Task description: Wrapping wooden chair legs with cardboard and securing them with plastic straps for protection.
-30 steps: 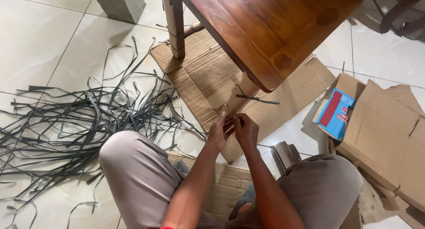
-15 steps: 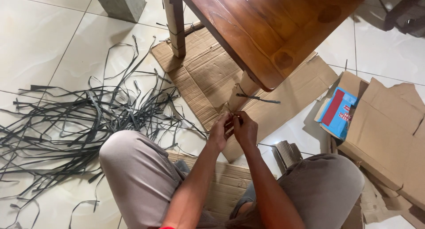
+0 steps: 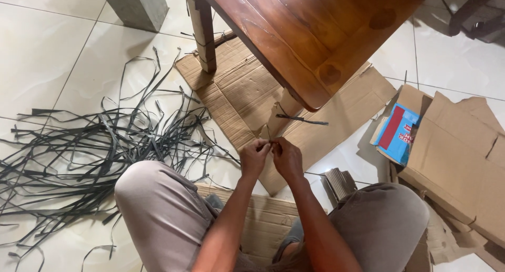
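A white tiled floor [image 3: 47,51] is seen under everything. Above and beyond the hands, a dark brown wooden tabletop [image 3: 315,35] is tilted across the view, and one of its legs [image 3: 202,32] is planted on a flattened sheet of cardboard [image 3: 236,93] that spreads from beyond the hands to just beneath them. To the right of the hands, an opened cardboard box [image 3: 463,156] is lying on the floor, and a blue and red carton [image 3: 397,132] is tucked against its near flap. Far to the left of the hands, a loose tangle of thin dark strips [image 3: 94,151] is scattered over the tiles, well apart from the fingers. Below the hands, the person's two knees in grey-brown trousers are spread, and another piece of cardboard [image 3: 268,219] is laid between them. A small stack of folded cardboard pieces [image 3: 339,182] is set just right of the wrists.

The left hand [image 3: 255,157] and the right hand [image 3: 286,157] are brought together, touching at the fingertips, just above the edge of the flat cardboard. Both are closed in a pinch on one thin dark strip [image 3: 267,132], which is looped upward from between the fingers. A further short strip [image 3: 302,119] is lying on the cardboard just beyond the hands, by the nearer table leg.
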